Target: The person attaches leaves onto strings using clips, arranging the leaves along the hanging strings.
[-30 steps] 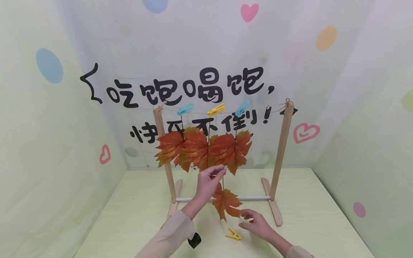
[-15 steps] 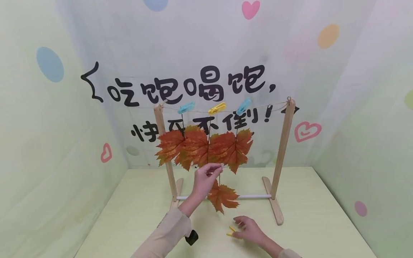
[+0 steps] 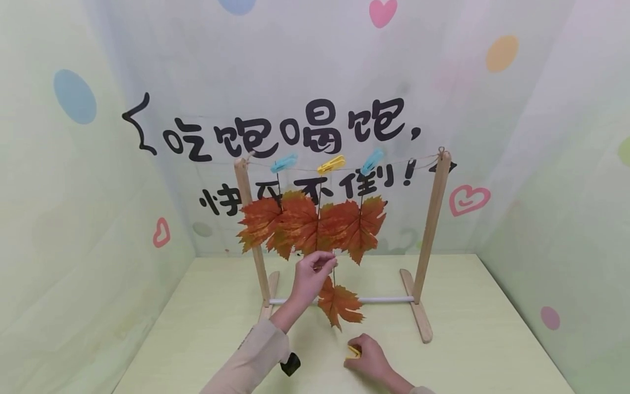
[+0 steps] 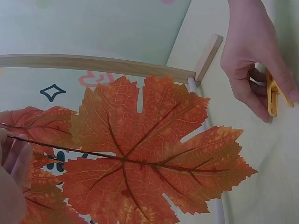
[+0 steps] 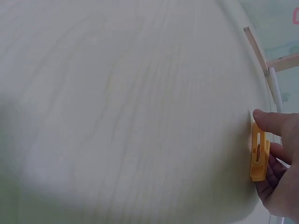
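Note:
My left hand [image 3: 311,276] pinches the thin dark stem of an orange-red maple leaf [image 3: 339,303], which hangs below the fingertips in front of the rack. In the left wrist view that leaf [image 4: 149,154] fills the middle. Low on the right, my right hand [image 3: 371,358] holds a yellow clothespin [image 3: 353,352] at the tabletop between thumb and fingers. The clothespin [image 5: 258,151] shows side-on in the right wrist view. Several similar leaves [image 3: 300,221] hang behind from a string, under two blue clothespins [image 3: 284,163] and one yellow clothespin [image 3: 332,164].
A wooden rack stands on the pale table [image 3: 197,328], with a left post [image 3: 256,262], a right post [image 3: 431,230] and a white crossbar [image 3: 389,300]. A small black object [image 3: 290,364] is by the left sleeve. Printed cloth walls surround the table.
My right hand has moved from beside the held leaf down and left to the yellow clothespin and taken hold of it. The left hand with its leaf has shifted slightly left.

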`<state>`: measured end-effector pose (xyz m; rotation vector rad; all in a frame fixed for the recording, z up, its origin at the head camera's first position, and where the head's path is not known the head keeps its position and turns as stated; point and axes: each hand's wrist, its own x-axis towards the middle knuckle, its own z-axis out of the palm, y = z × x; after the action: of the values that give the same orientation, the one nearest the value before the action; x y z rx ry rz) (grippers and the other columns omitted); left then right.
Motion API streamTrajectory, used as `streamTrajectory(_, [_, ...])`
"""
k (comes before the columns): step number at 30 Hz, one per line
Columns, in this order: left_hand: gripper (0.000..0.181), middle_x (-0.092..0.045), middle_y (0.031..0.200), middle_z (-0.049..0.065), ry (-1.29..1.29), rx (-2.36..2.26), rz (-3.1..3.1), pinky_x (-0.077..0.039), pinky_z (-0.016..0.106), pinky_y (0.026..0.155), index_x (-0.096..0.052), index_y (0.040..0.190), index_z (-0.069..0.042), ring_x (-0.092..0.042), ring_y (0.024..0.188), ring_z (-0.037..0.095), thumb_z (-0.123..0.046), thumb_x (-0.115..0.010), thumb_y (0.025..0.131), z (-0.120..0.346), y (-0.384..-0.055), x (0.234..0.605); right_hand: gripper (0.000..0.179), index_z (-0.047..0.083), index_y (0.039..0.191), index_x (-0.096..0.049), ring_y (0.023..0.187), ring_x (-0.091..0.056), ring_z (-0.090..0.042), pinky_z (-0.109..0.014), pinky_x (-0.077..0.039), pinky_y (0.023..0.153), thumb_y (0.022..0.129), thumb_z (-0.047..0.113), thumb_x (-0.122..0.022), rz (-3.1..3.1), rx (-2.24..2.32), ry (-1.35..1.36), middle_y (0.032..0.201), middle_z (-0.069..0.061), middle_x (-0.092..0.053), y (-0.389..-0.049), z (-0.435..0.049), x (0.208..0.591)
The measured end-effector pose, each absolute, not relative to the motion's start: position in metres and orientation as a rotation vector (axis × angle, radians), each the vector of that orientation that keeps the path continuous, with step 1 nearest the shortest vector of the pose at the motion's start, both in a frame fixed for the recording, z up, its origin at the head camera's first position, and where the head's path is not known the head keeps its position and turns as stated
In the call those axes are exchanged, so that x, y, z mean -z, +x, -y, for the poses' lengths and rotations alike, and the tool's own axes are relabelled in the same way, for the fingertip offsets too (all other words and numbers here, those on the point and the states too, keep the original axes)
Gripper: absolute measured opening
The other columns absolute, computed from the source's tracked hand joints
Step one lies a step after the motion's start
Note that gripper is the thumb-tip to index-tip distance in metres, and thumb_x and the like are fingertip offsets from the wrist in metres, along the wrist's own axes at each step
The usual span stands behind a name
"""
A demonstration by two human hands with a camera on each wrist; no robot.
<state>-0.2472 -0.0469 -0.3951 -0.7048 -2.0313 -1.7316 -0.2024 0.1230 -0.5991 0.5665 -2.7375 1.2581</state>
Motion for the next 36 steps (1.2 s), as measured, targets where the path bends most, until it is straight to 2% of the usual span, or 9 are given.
streamTrajectory(9, [0.009,-0.066,0.081,0.019,-0.707,1.710,2.099,-0.051,0.019,0.060,-0.064,0.089,0.007,-0.064,0.075,0.032,0.000,-0.061,0.084,0.042,-0.245,0.401,0.026,0.002,0.085,-0.069,0.067,-0.044,-0.002,-0.021,-0.040,0.060,0.064,0.014,-0.077,2.766,-1.233,0.601,0.076,0.007,-0.054,-0.200,-0.123,0.601])
streamTrajectory(22, [0.009,-0.067,0.085,0.016,-0.702,1.692,2.118,-0.052,0.020,0.061,-0.065,0.091,0.004,-0.064,0.075,0.026,0.000,-0.062,0.083,0.035,-0.241,0.401,0.026,-0.003,0.088,-0.068,0.070,-0.049,-0.002,-0.019,-0.042,0.059,0.069,0.011,-0.076,2.792,-1.412,0.651,0.079,0.000,-0.061,-0.192,-0.148,0.580])
streamTrajectory(36, [0.010,-0.066,0.088,0.015,-0.680,1.731,2.191,-0.051,0.019,0.065,-0.066,0.092,0.002,-0.062,0.080,0.025,-0.002,-0.062,0.084,0.034,-0.239,0.399,0.028,-0.006,0.094,-0.064,0.071,-0.054,-0.005,-0.026,-0.048,0.061,0.074,0.011,-0.074,2.715,-1.414,0.709,0.081,-0.005,-0.062,-0.196,-0.192,0.525])
